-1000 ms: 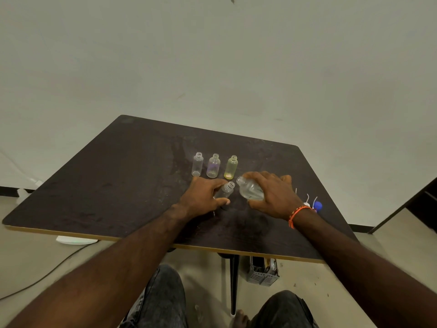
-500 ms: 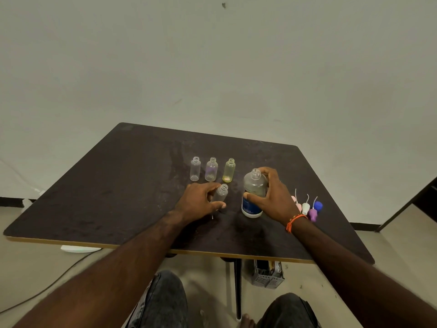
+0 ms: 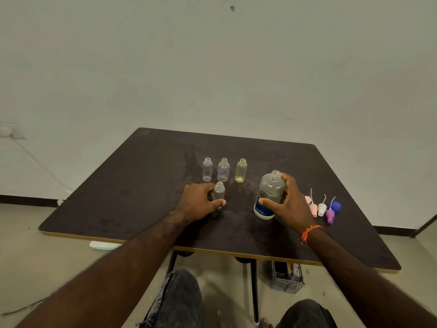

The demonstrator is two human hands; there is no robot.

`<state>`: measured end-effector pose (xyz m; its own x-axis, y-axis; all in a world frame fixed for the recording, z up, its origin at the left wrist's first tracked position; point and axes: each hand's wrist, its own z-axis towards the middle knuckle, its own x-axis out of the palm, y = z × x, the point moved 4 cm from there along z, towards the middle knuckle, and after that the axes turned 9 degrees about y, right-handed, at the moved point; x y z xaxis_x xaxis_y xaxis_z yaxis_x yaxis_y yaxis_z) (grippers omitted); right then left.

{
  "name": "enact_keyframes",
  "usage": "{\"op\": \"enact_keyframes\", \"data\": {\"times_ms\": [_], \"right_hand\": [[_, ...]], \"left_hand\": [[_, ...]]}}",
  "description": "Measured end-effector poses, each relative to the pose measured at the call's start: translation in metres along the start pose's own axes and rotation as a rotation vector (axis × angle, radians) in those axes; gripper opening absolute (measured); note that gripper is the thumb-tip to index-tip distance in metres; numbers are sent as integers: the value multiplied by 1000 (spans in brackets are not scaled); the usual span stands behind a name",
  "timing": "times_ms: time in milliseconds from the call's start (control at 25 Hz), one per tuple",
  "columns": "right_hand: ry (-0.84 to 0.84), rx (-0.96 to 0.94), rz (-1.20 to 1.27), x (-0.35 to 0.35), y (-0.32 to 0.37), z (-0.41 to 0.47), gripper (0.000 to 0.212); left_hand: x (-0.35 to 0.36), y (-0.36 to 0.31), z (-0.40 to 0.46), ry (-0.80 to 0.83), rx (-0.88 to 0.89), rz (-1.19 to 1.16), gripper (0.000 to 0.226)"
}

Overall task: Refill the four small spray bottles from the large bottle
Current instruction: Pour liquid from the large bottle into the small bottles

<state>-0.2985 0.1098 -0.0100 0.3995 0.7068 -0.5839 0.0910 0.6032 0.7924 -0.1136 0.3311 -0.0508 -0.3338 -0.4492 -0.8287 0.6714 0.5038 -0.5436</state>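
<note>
Pale bare wall behind, beige floor below, dark table (image 3: 146,185) carrying everything. Left hand (image 3: 197,202) curled round a small clear bottle (image 3: 219,191), thumb across the front near its base; bottle upright, uncapped, standing forward of the others toward the near edge. Probably held that way to steady it as the receiver for a pour, neck open and clear of neighbours. Right hand (image 3: 287,204) wrapped round the large bottle (image 3: 269,195), thumb over the blue label, fingers behind the shoulder; large bottle upright on the table, cap off, set well apart from the small one toward the right edge. Judged a rest between pours, or a regrip before tilting.

Lined up behind, toward the far edge: a clear bottle (image 3: 207,169), a purple-tinted bottle (image 3: 223,170), a yellowish bottle (image 3: 241,171), all open and upright, close together but not touching. Fill levels hard to read.

Just beside the right hand, toward the right edge: spray tops with dip tubes, pink (image 3: 312,209), white (image 3: 321,208), purple (image 3: 330,215), plus a blue cap (image 3: 335,206), parked out of the pouring path. Nothing between the two held bottles. Main hazards, as a guess: row of three just behind the held bottle, easy to knock with knuckles or the large bottle's shoulder; narrow neck, easy to overshoot. Orange wristband (image 3: 311,232) on the right wrist. Grey basket (image 3: 287,278) on the floor under the near edge.
</note>
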Motion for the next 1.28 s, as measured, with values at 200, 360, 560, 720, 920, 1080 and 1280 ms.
{"op": "enact_keyframes", "data": {"times_ms": [200,360,560,720,920,1080,1280], "right_hand": [[-1,-35,51,2,-6,1,84],[-17,-54,86,5,-11,2,85],[-27,-67,83,6,-14,3,85],[-37,-73,74,5,-16,5,85],[-19,-73,77,6,-17,4,86],[-20,-65,78,6,-15,4,86],[-14,-56,97,7,-17,3,85]], "left_hand": [[-29,36,2,-93,-133,69,37],[-43,65,15,-162,-242,74,37],[-49,88,38,-190,-329,46,40],[-49,92,44,-187,-351,0,56],[-58,75,32,-388,-270,46,87],[-67,41,45,-414,-184,170,59],[-58,21,73,-154,-237,349,54]]}}
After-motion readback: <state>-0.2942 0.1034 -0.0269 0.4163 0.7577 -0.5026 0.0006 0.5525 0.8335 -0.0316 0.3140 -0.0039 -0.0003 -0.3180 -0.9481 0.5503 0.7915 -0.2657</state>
